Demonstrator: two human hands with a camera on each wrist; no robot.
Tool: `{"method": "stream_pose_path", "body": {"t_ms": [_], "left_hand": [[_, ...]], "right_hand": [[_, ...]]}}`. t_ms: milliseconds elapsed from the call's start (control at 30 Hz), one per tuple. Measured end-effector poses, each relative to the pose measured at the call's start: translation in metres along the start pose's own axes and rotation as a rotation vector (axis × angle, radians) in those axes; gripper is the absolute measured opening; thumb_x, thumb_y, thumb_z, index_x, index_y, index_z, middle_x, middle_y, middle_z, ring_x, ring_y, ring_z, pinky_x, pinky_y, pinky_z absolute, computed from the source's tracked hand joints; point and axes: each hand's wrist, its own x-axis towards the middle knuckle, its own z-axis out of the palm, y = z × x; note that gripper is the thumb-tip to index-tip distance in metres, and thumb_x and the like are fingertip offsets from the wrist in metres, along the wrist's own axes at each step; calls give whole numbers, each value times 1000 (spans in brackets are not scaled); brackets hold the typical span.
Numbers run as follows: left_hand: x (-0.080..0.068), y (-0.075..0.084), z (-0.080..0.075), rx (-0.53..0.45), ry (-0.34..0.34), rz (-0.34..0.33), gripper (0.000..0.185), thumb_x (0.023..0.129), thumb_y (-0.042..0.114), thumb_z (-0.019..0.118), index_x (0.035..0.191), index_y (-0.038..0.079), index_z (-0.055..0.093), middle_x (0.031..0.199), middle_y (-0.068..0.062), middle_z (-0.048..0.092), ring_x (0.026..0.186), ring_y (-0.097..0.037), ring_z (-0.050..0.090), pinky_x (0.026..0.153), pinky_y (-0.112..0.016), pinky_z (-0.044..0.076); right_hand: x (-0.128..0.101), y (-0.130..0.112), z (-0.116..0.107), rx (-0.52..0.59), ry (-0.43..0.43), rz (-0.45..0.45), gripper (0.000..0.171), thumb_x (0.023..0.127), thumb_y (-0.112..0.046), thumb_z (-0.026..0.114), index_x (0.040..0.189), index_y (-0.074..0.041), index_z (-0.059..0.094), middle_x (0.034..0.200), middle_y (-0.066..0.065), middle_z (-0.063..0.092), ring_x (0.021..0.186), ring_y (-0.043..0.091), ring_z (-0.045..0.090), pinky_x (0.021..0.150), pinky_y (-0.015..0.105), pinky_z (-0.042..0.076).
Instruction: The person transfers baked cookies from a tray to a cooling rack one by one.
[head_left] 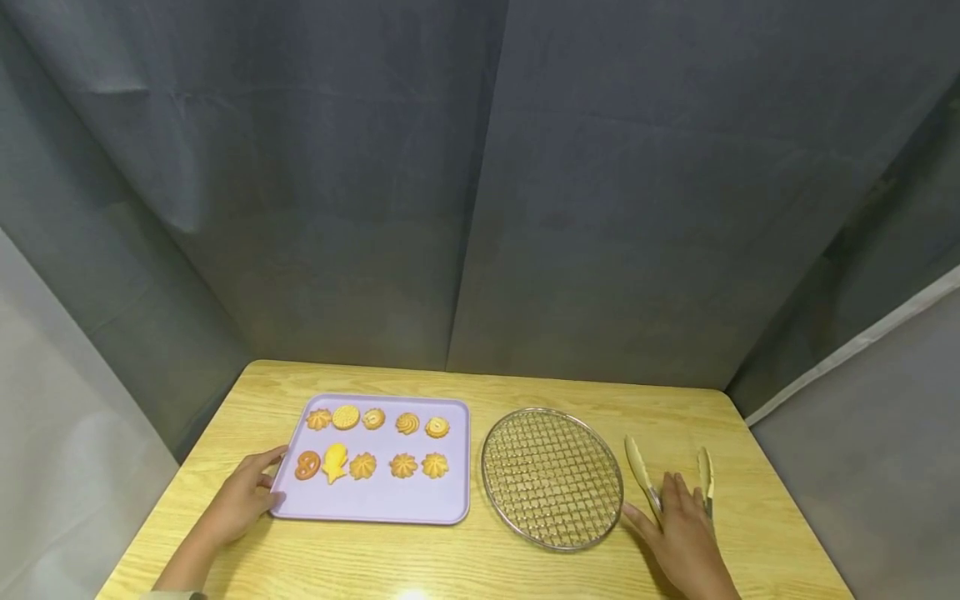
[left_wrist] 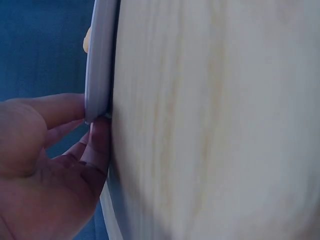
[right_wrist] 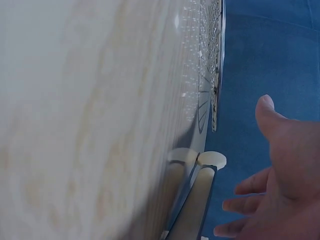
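Note:
A lilac tray (head_left: 375,503) lies on the left half of the table, with two rows of cookies on it. My left hand (head_left: 238,502) pinches the tray's left edge; in the left wrist view the thumb lies on the rim (left_wrist: 102,60) and the fingers reach under it. Over on the right, my right hand (head_left: 684,533) hovers above a pair of tongs (head_left: 637,465) with its fingers spread and nothing held. The tongs' pale tips point away from me, and the hand hides their middle. Between the hands lies a round wire rack (head_left: 552,479), near the right thumb.
The light wood table (head_left: 337,560) ends at dark grey curtains (head_left: 360,208) behind it. Paler panels (head_left: 892,467) stand at the sides. Among the cookies are a pretzel shape (head_left: 307,465) and a yellow fish shape (head_left: 335,462).

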Motion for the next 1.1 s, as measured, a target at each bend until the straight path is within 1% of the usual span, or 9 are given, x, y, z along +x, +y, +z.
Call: {"method": "stream_pose_path", "body": {"t_ms": [200, 300, 467, 567, 667, 800, 967, 1067, 1100], "left_hand": [[1, -1, 1, -7, 24, 0, 71, 85, -7, 71, 150, -8, 43, 145, -29, 43, 106, -31, 59, 71, -24, 53], [2, -2, 1, 2, 27, -2, 70, 85, -6, 72, 150, -9, 43, 142, -29, 45, 106, -31, 59, 72, -23, 53], [4, -4, 1, 31, 37, -12, 69, 86, -5, 73, 148, -11, 44, 124, -22, 55, 106, -29, 58, 77, -22, 51], [4, -4, 1, 35, 40, -13, 69, 85, -6, 74, 148, -11, 45, 116, -17, 56, 105, -28, 57, 78, -22, 50], [5, -4, 1, 34, 37, -11, 69, 85, -6, 74, 147, -12, 45, 113, -15, 55, 103, -26, 56, 77, -23, 50], [5, -4, 1, 36, 37, -19, 69, 85, -7, 74, 147, -11, 46, 112, -15, 55, 102, -25, 56, 76, -22, 49], [4, -3, 1, 45, 34, -21, 69, 85, -7, 74, 147, -10, 46, 111, -14, 56, 101, -25, 55, 76, -23, 49], [4, -2, 0, 53, 34, -10, 69, 85, -6, 75, 147, -11, 46, 111, -14, 56, 101, -25, 56, 76, -23, 49], [4, -2, 0, 52, 37, -8, 69, 84, -6, 75, 147, -10, 47, 111, -14, 57, 102, -25, 56, 76, -23, 49]], "right_hand": [[-1, 6, -2, -33, 6, 19, 110, 101, -64, 49, 152, 24, 7, 156, 50, 5, 136, 77, 2, 101, 85, 15], [-1, 8, -3, -30, 1, 30, 112, 101, -63, 50, 150, 26, 5, 154, 52, 2, 137, 76, 1, 104, 83, 14], [1, 11, -5, -22, -19, 52, 115, 101, -63, 50, 147, 30, 1, 150, 56, -2, 135, 77, -2, 109, 79, 11], [1, 12, -6, -8, -47, 83, 117, 101, -65, 48, 146, 30, -4, 148, 57, -6, 133, 78, -5, 109, 79, 8], [0, 13, -6, 4, -75, 119, 119, 101, -67, 46, 146, 29, -8, 148, 57, -10, 133, 78, -4, 109, 79, 11], [-2, 15, -6, -5, -78, 153, 120, 100, -68, 46, 145, 30, -9, 145, 59, -10, 133, 77, 3, 106, 79, 23], [-5, 20, -4, -36, -54, 162, 122, 100, -67, 49, 141, 34, -7, 138, 64, -3, 125, 79, 21, 96, 78, 37], [-5, 24, -3, -49, -47, 167, 123, 98, -66, 53, 140, 34, -6, 136, 65, 1, 120, 81, 26, 93, 78, 39], [-5, 25, -3, -51, -42, 170, 124, 98, -65, 55, 141, 34, -5, 139, 64, 4, 120, 81, 28, 93, 78, 40]]}}
